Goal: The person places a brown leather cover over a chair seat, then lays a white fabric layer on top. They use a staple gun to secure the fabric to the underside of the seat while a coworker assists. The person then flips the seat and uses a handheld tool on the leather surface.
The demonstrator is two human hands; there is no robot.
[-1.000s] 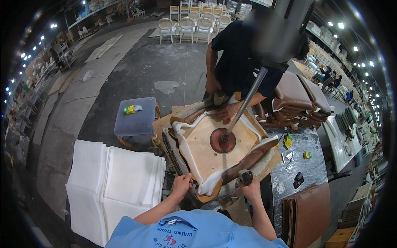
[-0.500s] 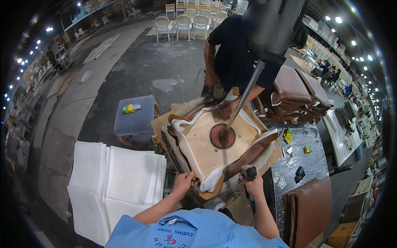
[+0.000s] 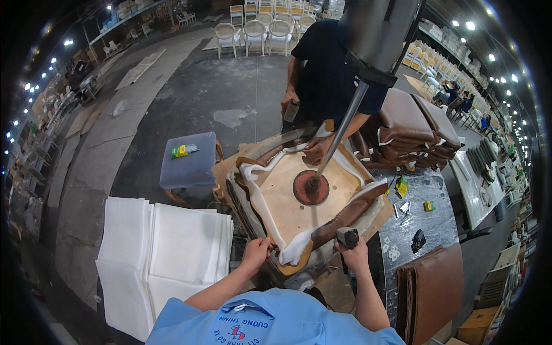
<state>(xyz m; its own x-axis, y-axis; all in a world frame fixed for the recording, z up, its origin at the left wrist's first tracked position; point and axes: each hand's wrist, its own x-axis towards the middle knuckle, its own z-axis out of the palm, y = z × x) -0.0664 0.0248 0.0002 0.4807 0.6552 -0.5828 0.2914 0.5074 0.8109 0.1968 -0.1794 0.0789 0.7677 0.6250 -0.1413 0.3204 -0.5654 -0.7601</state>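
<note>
An upside-down seat panel (image 3: 287,213) lies in front of me, its bare wooden board ringed by white padding (image 3: 268,224) and a brown leather cover (image 3: 351,214). A red round press foot (image 3: 319,192) on a metal rod bears down on the board. My left hand (image 3: 256,253) is closed in a pinch on the cover's edge at the near left corner. In my right hand (image 3: 353,254) is a staple gun (image 3: 347,234), beside the near right edge of the seat and apart from the board. What lies under my left fingertips is too small to make out.
Across the seat a co-worker (image 3: 328,69) holds another staple gun (image 3: 291,111), the other hand (image 3: 317,150) on the far edge. White padding sheets (image 3: 184,247) are stacked at left. A metal-topped table (image 3: 428,224) at right bears leather sheets (image 3: 431,287). Covered seats (image 3: 402,123) are piled behind it.
The co-worker's staple gun has lifted away from the seat's far edge, toward the far left. The co-worker's other hand has shifted slightly on the edge. My own hands hold almost the same place.
</note>
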